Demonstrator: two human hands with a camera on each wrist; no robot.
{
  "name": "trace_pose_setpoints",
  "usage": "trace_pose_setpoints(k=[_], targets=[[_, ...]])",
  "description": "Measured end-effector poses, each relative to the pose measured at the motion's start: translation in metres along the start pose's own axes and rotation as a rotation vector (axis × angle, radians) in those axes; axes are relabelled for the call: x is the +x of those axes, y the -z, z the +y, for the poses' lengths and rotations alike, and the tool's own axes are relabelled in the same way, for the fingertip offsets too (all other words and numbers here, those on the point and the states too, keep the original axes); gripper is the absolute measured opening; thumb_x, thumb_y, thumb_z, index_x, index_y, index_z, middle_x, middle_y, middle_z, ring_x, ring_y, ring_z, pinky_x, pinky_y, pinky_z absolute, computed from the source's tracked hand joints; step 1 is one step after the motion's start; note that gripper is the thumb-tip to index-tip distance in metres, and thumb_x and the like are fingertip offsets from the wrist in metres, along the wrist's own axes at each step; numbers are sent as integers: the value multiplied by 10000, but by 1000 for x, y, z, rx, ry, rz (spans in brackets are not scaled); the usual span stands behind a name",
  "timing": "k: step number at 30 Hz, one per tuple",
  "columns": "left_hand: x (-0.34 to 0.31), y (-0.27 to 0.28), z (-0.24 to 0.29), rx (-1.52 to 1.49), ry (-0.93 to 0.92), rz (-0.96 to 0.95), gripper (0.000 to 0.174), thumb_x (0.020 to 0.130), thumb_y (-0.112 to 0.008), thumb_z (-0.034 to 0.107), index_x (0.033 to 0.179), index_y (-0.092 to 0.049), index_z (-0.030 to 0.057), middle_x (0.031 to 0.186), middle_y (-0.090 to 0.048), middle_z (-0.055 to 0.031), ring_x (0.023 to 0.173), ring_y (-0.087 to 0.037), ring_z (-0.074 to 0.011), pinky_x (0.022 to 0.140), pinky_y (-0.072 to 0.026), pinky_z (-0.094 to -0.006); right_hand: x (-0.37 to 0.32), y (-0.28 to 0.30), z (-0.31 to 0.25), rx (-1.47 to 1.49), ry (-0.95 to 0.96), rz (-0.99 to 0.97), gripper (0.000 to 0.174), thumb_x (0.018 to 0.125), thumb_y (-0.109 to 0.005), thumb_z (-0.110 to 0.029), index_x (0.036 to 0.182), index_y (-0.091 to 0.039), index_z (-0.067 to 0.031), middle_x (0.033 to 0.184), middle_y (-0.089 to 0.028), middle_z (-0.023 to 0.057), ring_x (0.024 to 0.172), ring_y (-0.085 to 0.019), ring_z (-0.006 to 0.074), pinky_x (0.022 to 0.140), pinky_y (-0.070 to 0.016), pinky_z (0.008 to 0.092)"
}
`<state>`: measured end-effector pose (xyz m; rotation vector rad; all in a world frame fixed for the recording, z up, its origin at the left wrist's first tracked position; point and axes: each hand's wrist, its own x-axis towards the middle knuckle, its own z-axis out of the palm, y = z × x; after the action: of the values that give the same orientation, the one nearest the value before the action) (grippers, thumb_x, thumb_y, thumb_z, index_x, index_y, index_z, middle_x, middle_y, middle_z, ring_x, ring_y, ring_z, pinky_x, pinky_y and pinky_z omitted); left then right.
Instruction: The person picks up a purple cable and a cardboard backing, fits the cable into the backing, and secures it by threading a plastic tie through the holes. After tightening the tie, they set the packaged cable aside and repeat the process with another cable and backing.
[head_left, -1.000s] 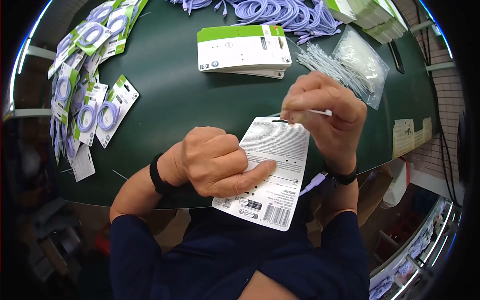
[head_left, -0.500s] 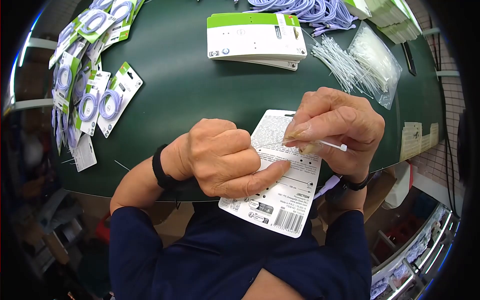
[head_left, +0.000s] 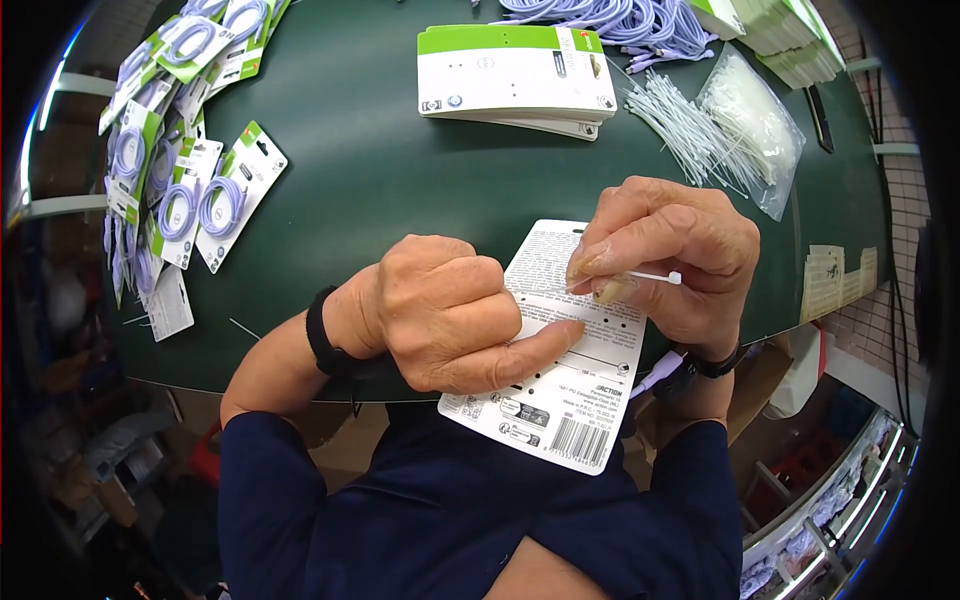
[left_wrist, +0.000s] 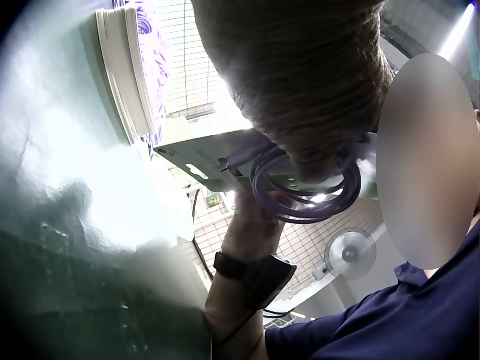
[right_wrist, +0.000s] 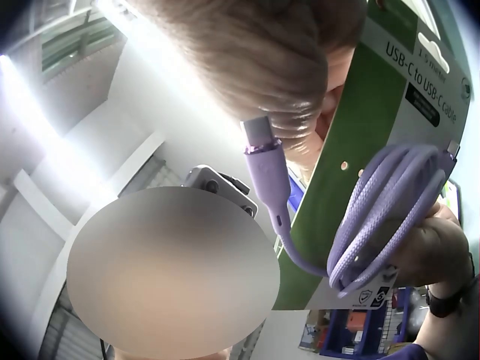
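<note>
My left hand [head_left: 450, 320] grips a printed cardboard hang card [head_left: 575, 425], its thumb lying across the white back covered in small text and punched holes. On the card's other side, a coiled lilac USB-C cable [right_wrist: 386, 206] shows in the right wrist view. One cable end with its metal plug [right_wrist: 266, 161] sticks out loose beside the card. Over the upper half of the card's back, my right hand [head_left: 680, 260] pinches a white cable tie [head_left: 650, 276] between thumb and fingertips. The tie's head points right; its tip is hidden near the fingers.
A stack of cards [head_left: 510, 85] lies at the back of the green table [head_left: 350, 170]. Loose cable ties [head_left: 690, 130] and a bag of ties [head_left: 755, 125] sit back right, near lilac cables [head_left: 600, 20]. Carded cables [head_left: 180, 200] pile up on the left.
My right hand has come down with the cable tie from above the card's top edge to over its back. The left hand keeps its grip; the view has shifted slightly.
</note>
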<state>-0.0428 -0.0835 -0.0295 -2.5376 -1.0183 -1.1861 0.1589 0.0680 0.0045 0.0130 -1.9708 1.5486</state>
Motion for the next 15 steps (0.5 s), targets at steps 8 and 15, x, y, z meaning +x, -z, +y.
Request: trace_pose_setpoints(k=[8,15], targets=[[0,1,0,-1,-4,-6,536,698,-847,215,1220,-774,116,714,-492,47,558,-444,-74,463,-324,-253,1,3,3,24,6,-9,192,812,-850,36,997,-801,18,892,-801,141,816,-777,218,692,-618,310],[0,0,-1,16,-19,-10,534,699,-847,215,1218,-773,112,713,-489,49,562,-447,-72,463,-322,-253,-1,-3,6,53,-54,-6,189,816,-854,24,993,-791,21,878,-794,144,796,-762,217,675,-602,309]])
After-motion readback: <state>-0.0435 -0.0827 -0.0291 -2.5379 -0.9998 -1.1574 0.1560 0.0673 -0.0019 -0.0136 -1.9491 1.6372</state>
